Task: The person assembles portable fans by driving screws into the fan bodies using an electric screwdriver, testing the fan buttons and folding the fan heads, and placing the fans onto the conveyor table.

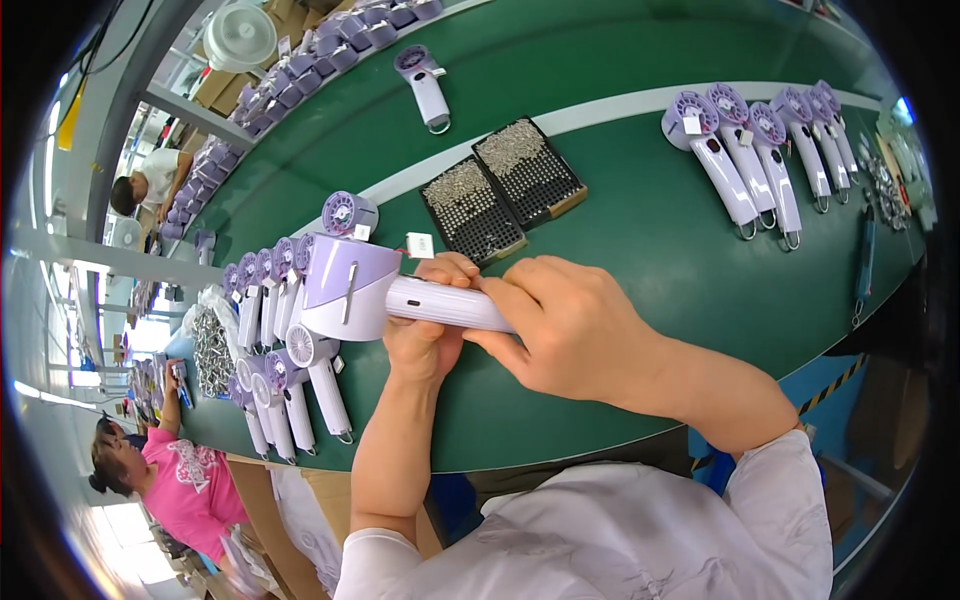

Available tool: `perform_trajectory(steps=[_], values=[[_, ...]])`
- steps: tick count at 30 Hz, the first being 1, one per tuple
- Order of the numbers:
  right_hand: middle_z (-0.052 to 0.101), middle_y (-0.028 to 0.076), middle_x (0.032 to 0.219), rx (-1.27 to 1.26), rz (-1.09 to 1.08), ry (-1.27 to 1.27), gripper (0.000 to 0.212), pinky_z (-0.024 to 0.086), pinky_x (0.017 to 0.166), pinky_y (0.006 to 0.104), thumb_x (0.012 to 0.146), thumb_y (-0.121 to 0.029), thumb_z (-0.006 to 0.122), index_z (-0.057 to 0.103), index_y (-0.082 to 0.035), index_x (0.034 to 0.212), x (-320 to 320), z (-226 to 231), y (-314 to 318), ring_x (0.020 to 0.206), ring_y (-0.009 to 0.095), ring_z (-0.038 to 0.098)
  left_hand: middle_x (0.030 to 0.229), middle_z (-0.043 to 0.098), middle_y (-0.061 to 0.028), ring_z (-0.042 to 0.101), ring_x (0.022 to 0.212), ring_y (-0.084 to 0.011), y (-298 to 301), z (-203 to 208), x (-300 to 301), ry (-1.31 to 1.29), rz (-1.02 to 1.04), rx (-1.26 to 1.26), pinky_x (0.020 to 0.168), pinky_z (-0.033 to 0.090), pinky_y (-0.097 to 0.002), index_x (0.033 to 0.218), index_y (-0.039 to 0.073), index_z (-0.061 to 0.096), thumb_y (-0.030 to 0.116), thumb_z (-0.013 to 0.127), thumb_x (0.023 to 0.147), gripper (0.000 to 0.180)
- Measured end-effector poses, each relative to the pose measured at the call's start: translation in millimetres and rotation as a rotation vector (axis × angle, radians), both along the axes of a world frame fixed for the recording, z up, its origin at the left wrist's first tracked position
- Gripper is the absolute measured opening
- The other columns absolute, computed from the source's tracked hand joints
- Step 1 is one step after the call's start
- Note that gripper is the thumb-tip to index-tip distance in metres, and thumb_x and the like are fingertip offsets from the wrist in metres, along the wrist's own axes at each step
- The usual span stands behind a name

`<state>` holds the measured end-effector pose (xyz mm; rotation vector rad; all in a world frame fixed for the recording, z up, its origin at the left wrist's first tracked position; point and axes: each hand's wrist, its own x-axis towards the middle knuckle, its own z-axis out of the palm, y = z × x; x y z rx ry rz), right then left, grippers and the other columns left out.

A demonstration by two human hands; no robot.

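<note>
A purple and white handheld fan point(345, 285) is held sideways in front of me, its wide head to the left and its ribbed white handle to the right. My left hand point(420, 345) is closed round the handle near the head, with fingers behind it and the thumb below. My right hand point(575, 325) grips the handle's far end between thumb and fingers and hides the tip. A small white tag point(419, 245) shows just above the handle, with a red wire beside it.
Two black trays point(482, 238) of small metal pieces lie beyond my hands. Similar fans stand in rows at left point(295, 410) and right point(725, 170). One fan point(428, 95) lies farther back. A metal parts pile point(211, 350) and a person in pink point(195, 490) are at left; a teal tool point(866, 260) lies right.
</note>
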<state>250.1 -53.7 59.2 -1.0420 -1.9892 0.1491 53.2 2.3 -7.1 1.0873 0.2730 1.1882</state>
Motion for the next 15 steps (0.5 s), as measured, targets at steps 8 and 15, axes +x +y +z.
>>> perform_trajectory(steps=[8,15], values=[[0.057,0.01,0.071,0.047,0.006,-0.036,0.028,0.05,0.053,0.0345,0.078,-0.019,0.077,0.067,0.005,0.089,-1.8,0.2,-1.9,0.06,0.025,0.06,0.112,0.069,-0.0135,0.061,0.109,-0.0295,-4.0,2.3,1.7,-0.008,0.034,0.046,0.094,0.052,-0.0417,0.117,0.001,0.068,0.026,0.086,0.077,0.051],[0.055,0.007,0.071,0.082,0.004,-0.015,0.032,0.046,0.048,0.0327,0.074,-0.015,0.079,0.066,0.006,0.095,-0.7,-7.0,4.0,0.056,0.023,0.057,0.123,0.066,-0.0255,0.06,0.12,-0.0376,-10.9,11.6,5.5,0.138,-0.012,-0.116,0.105,0.049,-0.0493,0.121,-0.01,0.064,0.025,0.087,0.078,0.06]])
